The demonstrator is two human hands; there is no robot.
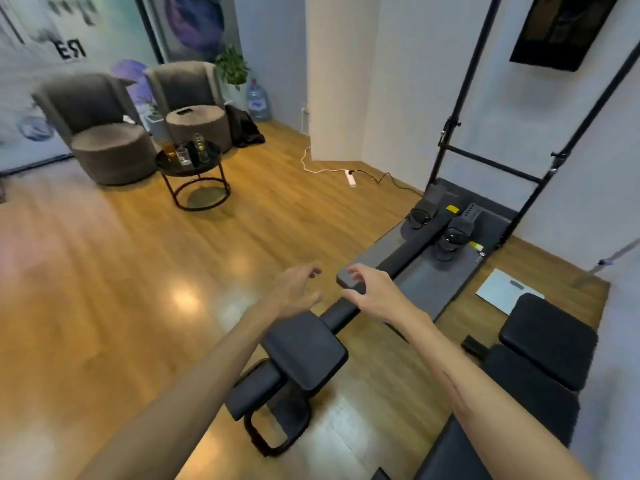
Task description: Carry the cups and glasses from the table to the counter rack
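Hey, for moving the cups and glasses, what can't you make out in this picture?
- Glassware on the round table, head view: too small and distant to count; a clear glass shows, the rest merges.
- Counter rack: not in view.
- Left hand: fingers blurred.
- Right hand: hovers, holding nothing.
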